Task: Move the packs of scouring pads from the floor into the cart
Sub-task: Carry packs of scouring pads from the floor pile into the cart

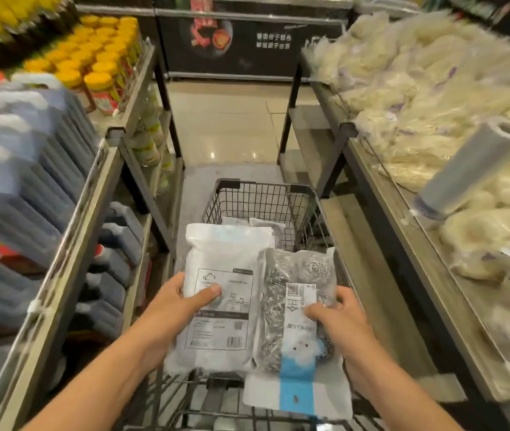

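Observation:
I hold two packs above the black wire cart [259,199]. My left hand [172,309] grips a white pack [219,293] with its printed back facing up, thumb on top. My right hand [340,318] grips a clear pack of steel scouring pads [291,309] with a blue and white header card. The two packs lie side by side over the cart's near end. More packs [266,227] lie inside the cart at its far end.
A shelf rack of dark bottles [29,169] and yellow-capped jars [98,63] flanks the cart on the left. On the right, a counter of bagged noodles [434,98] carries a roll of plastic bags [471,169]. Tiled floor [225,126] and a dark freezer lie ahead.

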### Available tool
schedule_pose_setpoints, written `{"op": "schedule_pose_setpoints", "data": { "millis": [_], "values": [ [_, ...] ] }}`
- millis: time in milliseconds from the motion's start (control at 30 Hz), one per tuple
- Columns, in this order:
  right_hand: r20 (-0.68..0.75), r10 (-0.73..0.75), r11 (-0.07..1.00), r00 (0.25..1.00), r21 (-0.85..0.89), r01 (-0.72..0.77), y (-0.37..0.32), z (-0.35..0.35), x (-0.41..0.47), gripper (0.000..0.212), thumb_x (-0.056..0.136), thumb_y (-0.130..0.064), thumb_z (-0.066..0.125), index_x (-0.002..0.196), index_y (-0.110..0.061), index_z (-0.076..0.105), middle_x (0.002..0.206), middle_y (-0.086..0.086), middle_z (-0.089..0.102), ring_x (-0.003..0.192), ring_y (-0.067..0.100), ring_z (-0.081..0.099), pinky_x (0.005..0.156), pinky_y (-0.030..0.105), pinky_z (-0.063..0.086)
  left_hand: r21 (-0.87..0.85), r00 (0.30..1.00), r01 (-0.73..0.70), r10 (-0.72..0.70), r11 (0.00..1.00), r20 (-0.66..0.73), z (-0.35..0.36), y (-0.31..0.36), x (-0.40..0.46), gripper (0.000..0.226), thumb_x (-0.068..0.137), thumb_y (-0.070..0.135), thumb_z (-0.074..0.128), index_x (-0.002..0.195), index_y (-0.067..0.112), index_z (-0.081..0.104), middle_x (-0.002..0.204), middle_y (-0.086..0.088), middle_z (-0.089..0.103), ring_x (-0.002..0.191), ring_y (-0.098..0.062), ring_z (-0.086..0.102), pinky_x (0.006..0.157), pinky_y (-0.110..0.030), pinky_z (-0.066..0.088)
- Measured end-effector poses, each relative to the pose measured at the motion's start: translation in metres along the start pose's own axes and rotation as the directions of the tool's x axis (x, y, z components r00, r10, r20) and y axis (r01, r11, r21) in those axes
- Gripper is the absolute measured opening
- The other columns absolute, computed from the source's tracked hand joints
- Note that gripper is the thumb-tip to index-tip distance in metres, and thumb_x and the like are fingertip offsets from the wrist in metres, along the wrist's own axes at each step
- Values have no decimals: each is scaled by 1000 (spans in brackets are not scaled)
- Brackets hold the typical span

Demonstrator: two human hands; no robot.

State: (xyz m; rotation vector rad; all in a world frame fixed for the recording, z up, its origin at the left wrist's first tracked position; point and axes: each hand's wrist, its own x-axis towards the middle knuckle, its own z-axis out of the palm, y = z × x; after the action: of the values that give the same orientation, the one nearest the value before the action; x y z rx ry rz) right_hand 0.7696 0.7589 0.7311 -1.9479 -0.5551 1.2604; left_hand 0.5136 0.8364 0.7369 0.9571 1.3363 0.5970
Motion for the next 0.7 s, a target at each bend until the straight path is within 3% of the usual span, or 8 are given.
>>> {"op": "schedule_pose_setpoints", "data": {
  "millis": [67, 133, 300, 400, 467, 567, 633, 700],
  "values": [
    [-20, 21, 1000, 1000, -23, -22, 1, 19, 40, 40, 86, -13, 81, 119, -25, 62, 110, 1, 76, 98, 24, 75, 90, 52, 61, 0, 1000, -7, 7, 1000, -20, 8, -8, 42, 26, 92, 26, 79, 116, 27, 68, 97, 10, 82, 84, -9, 79, 70, -27, 60],
    [-43, 24, 1000, 999, -9, -24, 6, 39, 86, 40, 89, -11, 78, 123, -25, 62, 112, -1, 75, 96, 21, 75, 81, 45, 63, -18, 997, -8, 7, 1000, -78, 19, -25, 88, 23, 90, 21, 81, 109, 27, 69, 89, 11, 82, 78, -4, 78, 63, -21, 59],
    [-123, 22, 1000, 992, 15, -20, 8, 70, 202, 37, 93, 2, 67, 125, -17, 62, 95, -3, 70, 71, 10, 70, 50, 22, 52, -97, 984, 6, -23, 995, -176, 54, -73, 205, 40, 87, 23, 84, 122, 20, 65, 106, 1, 79, 95, -15, 75, 73, -28, 56],
    [-112, 38, 995, 993, 91, -28, 10, 69, 268, 35, 94, 5, 65, 126, -11, 63, 96, 4, 73, 52, 5, 70, 40, 17, 49, -94, 983, -24, 7, 995, -181, 62, -85, 269, 33, 89, 26, 82, 113, 30, 61, 103, 8, 76, 91, -8, 72, 65, -21, 53],
    [-138, 33, 994, 990, 106, -19, 16, 72, 305, 35, 95, 0, 67, 128, -13, 64, 99, 5, 76, 55, 5, 72, 46, 22, 54, -90, 985, -27, 11, 996, -174, 65, -90, 309, 31, 89, 30, 82, 112, 34, 61, 103, 8, 76, 93, -9, 73, 63, -19, 54],
    [-262, -12, 998, 965, 59, 29, 26, 85, 347, 20, 93, -12, 68, 112, -18, 69, 91, 2, 76, 66, 14, 70, 58, 27, 53, -91, 990, -9, -4, 996, -144, 71, -103, 360, 33, 89, 31, 83, 115, 30, 63, 109, 2, 78, 98, -16, 74, 78, -32, 59],
    [-392, -45, 998, 919, -51, 27, 32, 96, 368, 18, 89, -23, 67, 107, -22, 67, 89, 0, 71, 69, 14, 63, 57, 26, 45, -111, 989, -11, -5, 994, -150, 82, -112, 384, 36, 89, 27, 83, 118, 24, 63, 107, 1, 78, 90, -13, 76, 72, -28, 61],
    [-464, -95, 984, 881, -177, 13, 41, 108, 386, 28, 82, -35, 64, 109, -29, 65, 93, -2, 70, 82, 23, 65, 73, 36, 54, -108, 988, -17, 0, 994, -157, 95, -121, 400, 32, 90, 22, 81, 117, 21, 64, 104, 0, 79, 86, -11, 77, 67, -25, 62]
  ]
}}
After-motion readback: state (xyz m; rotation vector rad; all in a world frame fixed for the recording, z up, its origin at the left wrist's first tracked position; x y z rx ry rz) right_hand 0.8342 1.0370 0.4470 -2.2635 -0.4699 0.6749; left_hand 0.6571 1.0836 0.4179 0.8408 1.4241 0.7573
